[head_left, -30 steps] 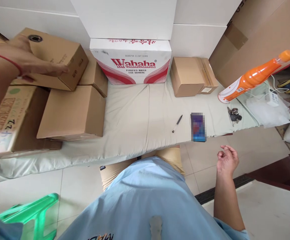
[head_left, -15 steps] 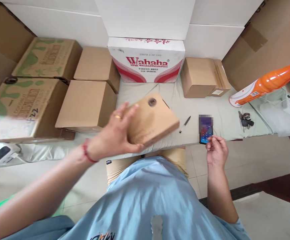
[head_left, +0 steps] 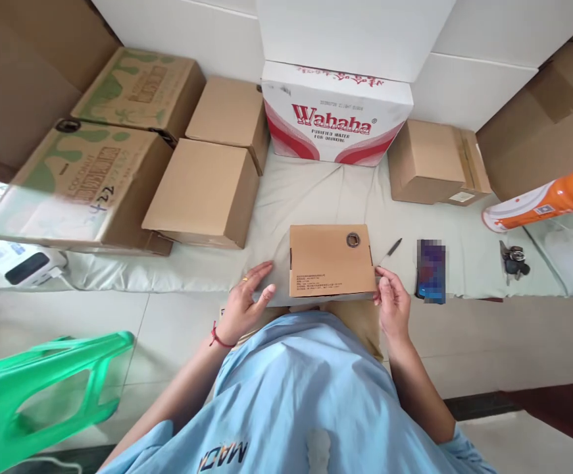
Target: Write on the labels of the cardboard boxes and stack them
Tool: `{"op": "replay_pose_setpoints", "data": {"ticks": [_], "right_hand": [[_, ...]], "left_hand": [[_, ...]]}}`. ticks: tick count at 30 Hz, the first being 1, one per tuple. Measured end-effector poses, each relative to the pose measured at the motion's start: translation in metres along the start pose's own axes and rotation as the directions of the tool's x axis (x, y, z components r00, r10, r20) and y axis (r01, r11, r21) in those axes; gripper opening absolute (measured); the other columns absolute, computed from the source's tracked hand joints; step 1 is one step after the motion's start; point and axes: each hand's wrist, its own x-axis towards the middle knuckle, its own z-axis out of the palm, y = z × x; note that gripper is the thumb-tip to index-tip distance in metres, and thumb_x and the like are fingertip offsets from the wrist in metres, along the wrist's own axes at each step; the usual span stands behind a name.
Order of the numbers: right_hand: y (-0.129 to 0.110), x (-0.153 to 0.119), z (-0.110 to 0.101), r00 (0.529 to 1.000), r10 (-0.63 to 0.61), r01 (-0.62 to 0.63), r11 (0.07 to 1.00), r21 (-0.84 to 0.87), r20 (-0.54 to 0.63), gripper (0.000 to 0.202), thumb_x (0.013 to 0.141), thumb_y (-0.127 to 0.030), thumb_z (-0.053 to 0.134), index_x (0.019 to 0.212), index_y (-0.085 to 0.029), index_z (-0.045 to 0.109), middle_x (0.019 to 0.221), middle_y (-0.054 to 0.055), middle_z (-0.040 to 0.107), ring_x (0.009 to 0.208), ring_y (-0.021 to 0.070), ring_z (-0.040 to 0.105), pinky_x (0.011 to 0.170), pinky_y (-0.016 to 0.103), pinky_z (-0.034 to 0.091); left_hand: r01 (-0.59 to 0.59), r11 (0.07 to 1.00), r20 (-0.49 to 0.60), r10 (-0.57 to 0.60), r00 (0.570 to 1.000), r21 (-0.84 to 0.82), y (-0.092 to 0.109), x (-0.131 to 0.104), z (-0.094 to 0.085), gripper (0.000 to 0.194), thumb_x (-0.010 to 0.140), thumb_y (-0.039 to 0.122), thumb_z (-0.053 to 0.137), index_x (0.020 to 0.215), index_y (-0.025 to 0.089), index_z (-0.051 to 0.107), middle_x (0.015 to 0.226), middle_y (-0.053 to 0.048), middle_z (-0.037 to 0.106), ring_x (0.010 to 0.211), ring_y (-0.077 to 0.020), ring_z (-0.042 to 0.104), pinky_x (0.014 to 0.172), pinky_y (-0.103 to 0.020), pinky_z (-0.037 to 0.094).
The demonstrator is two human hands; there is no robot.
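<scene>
A flat brown cardboard box (head_left: 330,260) lies on the cloth near the table's front edge, small print and a round dark mark on its top. My left hand (head_left: 247,299) rests at the edge just left of it, apart from the box, fingers stretched and holding nothing. At the box's lower right corner is my right hand (head_left: 391,303), its fingers curled and pressed together against or very close to the side. Whether anything small is in that hand, I cannot tell. A pen (head_left: 392,249) lies just beyond the right fingers, with a phone (head_left: 431,271) to the right.
Brown cartons (head_left: 200,187) and printed coconut cartons (head_left: 83,178) stand at left. A white Wahaha carton (head_left: 335,122) is at the back, with smaller boxes (head_left: 429,161) beside it. At right are an orange bottle (head_left: 543,197) and keys (head_left: 514,259). A green stool (head_left: 103,368) stands lower left.
The cardboard box has been set down flat on the table and my left hand has let go of it, moving left. My right hand has moved left from the phone to the box's corner.
</scene>
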Motion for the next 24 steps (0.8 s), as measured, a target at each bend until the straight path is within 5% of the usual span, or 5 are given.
{"op": "replay_pose_setpoints", "data": {"ticks": [4, 8, 15, 18, 24], "right_hand": [[0.008, -0.004, 0.014, 0.997, -0.037, 0.043, 0.995, -0.090, 0.068, 0.050, 0.096, -0.063, 0.071, 0.126, -0.023, 0.077, 0.118, 0.010, 0.073, 0.075, 0.0157, 0.062, 0.058, 0.029, 0.050], [0.009, -0.002, 0.016, 0.994, 0.095, -0.096, 0.995, 0.017, 0.050, 0.050, 0.095, -0.067, 0.069, 0.118, -0.023, 0.075, 0.097, 0.003, 0.070, 0.063, 0.0129, 0.053, 0.052, 0.027, 0.044], [0.005, 0.004, 0.012, 0.970, 0.232, -0.241, 0.953, 0.182, 0.070, 0.050, 0.087, -0.073, 0.071, 0.086, -0.025, 0.059, 0.068, -0.005, 0.052, 0.059, 0.0137, 0.043, 0.051, 0.027, 0.035], [0.005, 0.003, 0.015, 0.979, 0.197, -0.203, 0.968, 0.150, 0.058, 0.048, 0.089, -0.073, 0.068, 0.086, -0.026, 0.059, 0.066, -0.005, 0.049, 0.059, 0.0143, 0.041, 0.051, 0.027, 0.034], [0.006, -0.001, 0.020, 0.982, 0.161, -0.172, 0.978, 0.116, 0.104, 0.049, 0.092, -0.069, 0.069, 0.107, -0.023, 0.072, 0.082, 0.000, 0.064, 0.060, 0.0134, 0.044, 0.050, 0.027, 0.036]], "left_hand": [[-0.048, 0.993, 0.070, 0.055, 0.996, -0.104, 0.003, 0.001, 0.012, 0.052, 0.108, 0.055, 0.057, 0.149, 0.026, 0.071, 0.157, -0.014, 0.067, 0.156, -0.0376, 0.054, 0.133, -0.062, 0.040], [-0.142, 0.965, 0.078, 0.162, 0.984, -0.222, 0.022, 0.009, 0.013, 0.060, 0.109, 0.049, 0.058, 0.165, 0.027, 0.054, 0.172, -0.015, 0.051, 0.162, -0.0352, 0.047, 0.135, -0.057, 0.039], [-0.510, 0.827, 0.065, 0.537, 0.841, -0.237, 0.069, -0.001, 0.013, 0.077, 0.105, 0.035, 0.068, 0.174, 0.034, 0.035, 0.176, -0.016, 0.044, 0.160, -0.0338, 0.049, 0.132, -0.052, 0.043], [-0.452, 0.858, -0.022, 0.462, 0.887, -0.244, 0.073, -0.005, 0.019, 0.061, 0.105, 0.044, 0.067, 0.161, 0.027, 0.053, 0.163, -0.020, 0.056, 0.151, -0.0360, 0.058, 0.123, -0.053, 0.052], [-0.069, 0.940, -0.201, 0.000, 0.980, -0.334, 0.054, -0.007, 0.028, 0.040, 0.098, 0.061, 0.072, 0.104, 0.022, 0.067, 0.123, -0.016, 0.067, 0.123, -0.0323, 0.066, 0.103, -0.048, 0.059]]}}
